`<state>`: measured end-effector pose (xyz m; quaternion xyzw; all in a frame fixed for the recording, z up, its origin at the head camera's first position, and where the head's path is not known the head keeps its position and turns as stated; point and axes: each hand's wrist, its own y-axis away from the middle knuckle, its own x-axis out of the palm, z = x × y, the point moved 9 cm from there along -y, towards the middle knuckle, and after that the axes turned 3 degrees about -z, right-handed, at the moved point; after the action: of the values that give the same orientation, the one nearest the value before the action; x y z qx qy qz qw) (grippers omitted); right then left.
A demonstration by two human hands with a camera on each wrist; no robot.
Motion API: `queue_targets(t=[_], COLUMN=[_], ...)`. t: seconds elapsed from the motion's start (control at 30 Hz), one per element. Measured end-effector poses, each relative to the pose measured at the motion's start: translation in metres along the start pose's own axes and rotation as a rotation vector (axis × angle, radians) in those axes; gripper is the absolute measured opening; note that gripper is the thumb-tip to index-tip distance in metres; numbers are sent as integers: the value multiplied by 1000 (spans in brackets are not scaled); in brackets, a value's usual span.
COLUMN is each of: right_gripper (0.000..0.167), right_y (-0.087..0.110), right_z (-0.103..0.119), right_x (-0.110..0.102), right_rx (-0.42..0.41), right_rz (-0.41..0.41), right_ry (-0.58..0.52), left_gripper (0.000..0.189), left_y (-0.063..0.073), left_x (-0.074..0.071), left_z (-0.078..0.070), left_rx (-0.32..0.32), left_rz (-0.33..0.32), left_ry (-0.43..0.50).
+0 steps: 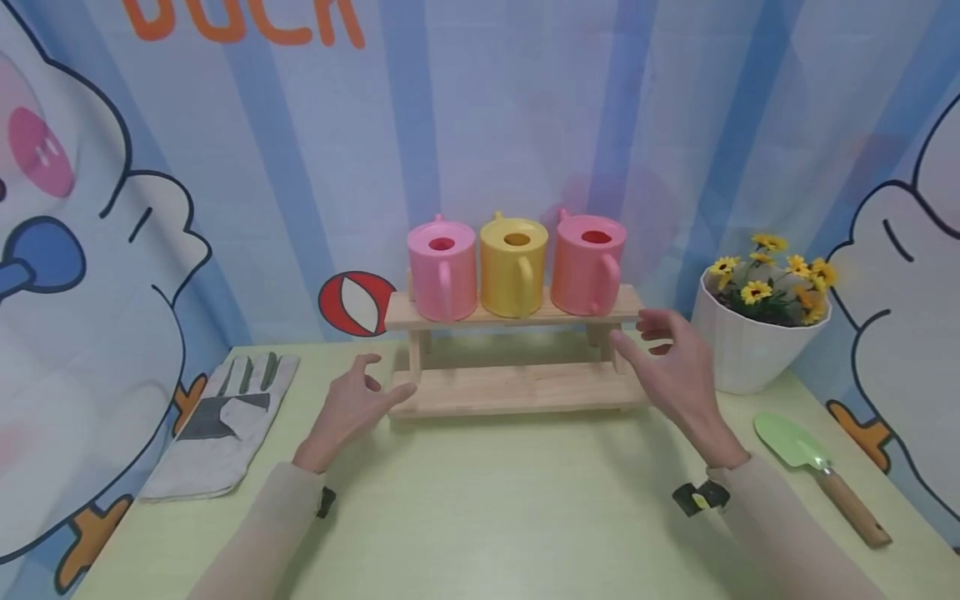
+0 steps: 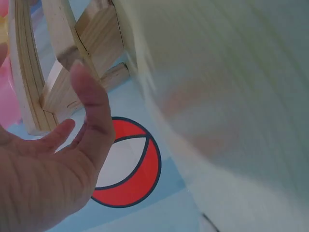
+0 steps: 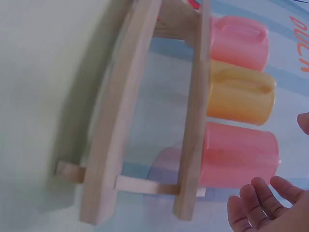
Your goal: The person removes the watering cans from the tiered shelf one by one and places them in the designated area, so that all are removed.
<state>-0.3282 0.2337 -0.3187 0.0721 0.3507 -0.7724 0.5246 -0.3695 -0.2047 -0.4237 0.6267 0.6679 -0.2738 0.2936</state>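
A two-tier wooden stand (image 1: pixel 517 390) sits against the backdrop. Along its upper shelf stand three small watering cans, each with a handle and a round hole on top: a pink one (image 1: pixel 461 271), a yellow one (image 1: pixel 517 267) and another pink one (image 1: pixel 577 267). My left hand (image 1: pixel 348 408) is at the stand's left end, thumb and fingers spread apart. Seen from the left wrist, a fingertip overlaps the end of a wooden shelf (image 2: pixel 63 34). Beyond the stand's right end is my right hand (image 1: pixel 678 367), fingers loosely bent, nothing in its grasp.
A white pot (image 1: pixel 750 350) with yellow flowers (image 1: pixel 757 292) stands right of the stand. In front of it lies a green trowel (image 1: pixel 791 442) with a wooden handle. A work glove (image 1: pixel 217 442) lies flat at the left. A printed cloth backdrop (image 1: pixel 517 108) rises behind.
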Motion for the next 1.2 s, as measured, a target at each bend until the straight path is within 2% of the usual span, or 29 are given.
queue_targets(t=[0.17, 0.37, 0.53, 0.77, 0.9, 1.07, 1.2], right_gripper=[66, 67, 65, 60, 56, 51, 46], right_y=[-14, -37, -54, -65, -70, -72, -74], right_z=[7, 14, 16, 16, 18, 15, 13], right_x=[6, 10, 12, 21, 25, 34, 41], right_rx=[91, 149, 185, 217, 227, 285, 318], right_rz=[25, 37, 28, 49, 45, 79, 95], right_ry=[-37, -51, -70, -75, -78, -109, -127], left_gripper=[102, 99, 99, 105, 107, 102, 99], left_y=[-5, -11, -15, -16, -15, -14, -13], left_x=[10, 18, 26, 37, 37, 36, 36], left_z=[6, 6, 2, 3, 2, 2, 5], left_rx=[-93, -126, -122, -120, -105, -71, -68], left_rz=[83, 120, 159, 208, 216, 214, 199], left_ry=[107, 166, 175, 205, 217, 254, 284])
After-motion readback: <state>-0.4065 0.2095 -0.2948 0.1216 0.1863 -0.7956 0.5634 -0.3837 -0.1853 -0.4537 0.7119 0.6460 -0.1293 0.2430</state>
